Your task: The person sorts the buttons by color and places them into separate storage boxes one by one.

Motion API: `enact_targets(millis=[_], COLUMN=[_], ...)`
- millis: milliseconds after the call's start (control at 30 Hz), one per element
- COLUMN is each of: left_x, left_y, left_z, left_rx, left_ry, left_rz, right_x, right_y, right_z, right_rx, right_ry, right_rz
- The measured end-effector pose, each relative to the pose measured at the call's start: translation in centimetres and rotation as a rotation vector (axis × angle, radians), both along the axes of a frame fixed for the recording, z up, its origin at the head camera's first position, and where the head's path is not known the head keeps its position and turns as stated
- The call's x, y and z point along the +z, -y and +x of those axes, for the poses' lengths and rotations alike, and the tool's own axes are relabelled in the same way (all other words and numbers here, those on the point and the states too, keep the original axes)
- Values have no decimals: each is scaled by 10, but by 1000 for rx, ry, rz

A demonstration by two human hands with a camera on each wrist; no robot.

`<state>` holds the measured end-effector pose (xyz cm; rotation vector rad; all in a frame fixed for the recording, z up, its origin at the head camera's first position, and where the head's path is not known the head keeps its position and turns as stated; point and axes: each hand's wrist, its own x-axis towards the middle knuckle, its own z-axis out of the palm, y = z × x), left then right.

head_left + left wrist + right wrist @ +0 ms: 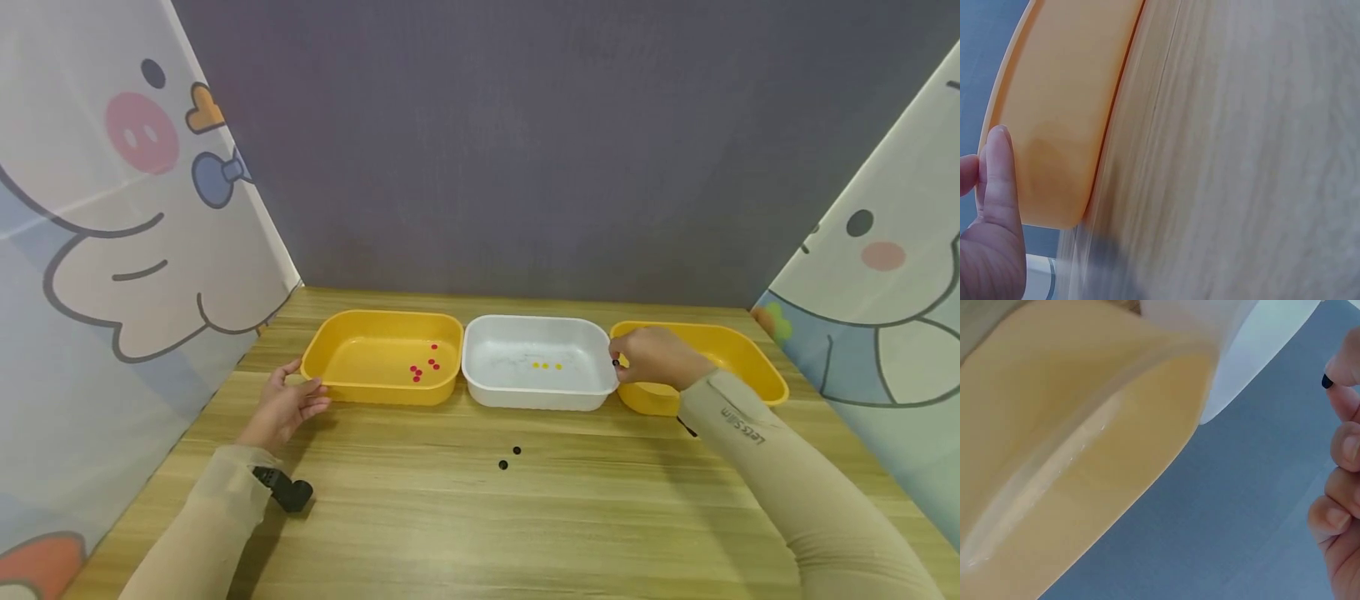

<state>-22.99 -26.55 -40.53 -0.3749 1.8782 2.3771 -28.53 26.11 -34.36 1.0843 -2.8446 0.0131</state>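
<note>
My right hand (660,357) pinches a small black round piece (1327,381) between thumb and index finger, its other fingers curled toward the palm. In the head view it is over the left end of the right yellow tray (750,354), beside the white tray (540,400). My left hand (283,406) is at the near left corner of the left yellow tray (390,395), its straight fingers (1000,181) touching the outer wall just below the rim. Two similar black round pieces (503,465) lie on the table in front of the white tray.
Several red round pieces (418,372) lie inside the left yellow tray, and three yellow ones (546,367) in the white tray. The trays stand in a row on the wooden table (465,533). A dark grey panel (510,167) rises behind, with cartoon-printed sheets at both sides.
</note>
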Motion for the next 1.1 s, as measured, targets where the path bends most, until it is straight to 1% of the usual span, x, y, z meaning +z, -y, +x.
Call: enact_targets(millis=[167, 300, 433, 533, 800, 1000, 1100], left_x=[1, 0, 0, 0, -1, -1, -1], left_y=[-1, -1, -1, -1, 0, -4, -3], left_z=[1, 1, 2, 2, 4, 4, 5], left_rx=[9, 13, 18, 18, 24, 17, 26], left_ry=[5, 7, 9, 10, 3, -17, -23], left_rz=[4, -5, -12, -16, -29, -29, -28], right_x=[0, 1, 2, 2, 5, 3, 1], right_y=[-7, -13, -21, -26, -35, -44, -46], right_z=[-6, -11, -15, -19, -31, -38, -43], right_rx=[31, 39, 17, -18, -62, -95, -107], right_ry=[-33, -42, -21, 2, 22, 78, 97], right_rz=[-1, 27, 47, 52, 35, 68, 80])
